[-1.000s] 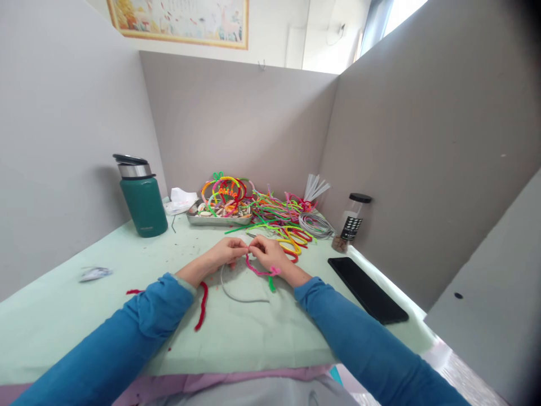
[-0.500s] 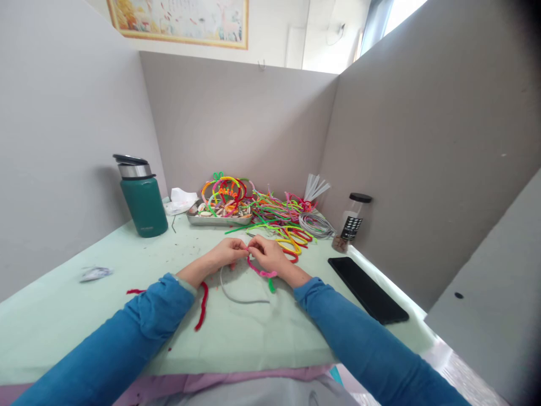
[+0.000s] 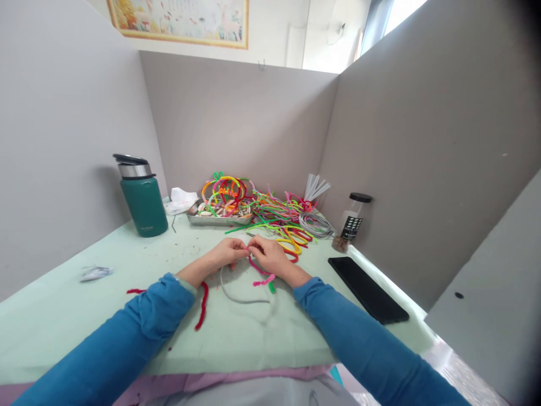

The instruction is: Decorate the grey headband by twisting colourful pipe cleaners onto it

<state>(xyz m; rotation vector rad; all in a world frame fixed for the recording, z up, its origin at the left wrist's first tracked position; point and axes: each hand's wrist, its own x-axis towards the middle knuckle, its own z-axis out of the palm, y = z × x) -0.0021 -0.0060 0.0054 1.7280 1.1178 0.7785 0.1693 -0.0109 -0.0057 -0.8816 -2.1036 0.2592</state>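
Observation:
Near the middle of the table, my left hand (image 3: 228, 252) and my right hand (image 3: 267, 255) meet fingertip to fingertip. Both pinch a pink pipe cleaner (image 3: 258, 268), whose loose end hangs below my right hand and bends back to the left. Beneath the hands curves a thin grey band (image 3: 239, 300), its upper end hidden by the left hand. A short green pipe cleaner piece (image 3: 271, 287) shows just beside the pink end. By my left forearm lies a red pipe cleaner (image 3: 203, 307), partly covered by the arm.
A metal tray (image 3: 220, 221) with shaped pipe-cleaner pieces stands at the back, beside a pile of coloured pipe cleaners (image 3: 279, 207) and a grey wire coil (image 3: 316, 225). A green bottle (image 3: 144, 206) is left; a clear jar (image 3: 351, 223) and black phone (image 3: 367, 288) are right.
The hanging end of the pink pipe cleaner has swung round, from pointing right to pointing left. Both hands stay in nearly the same place.

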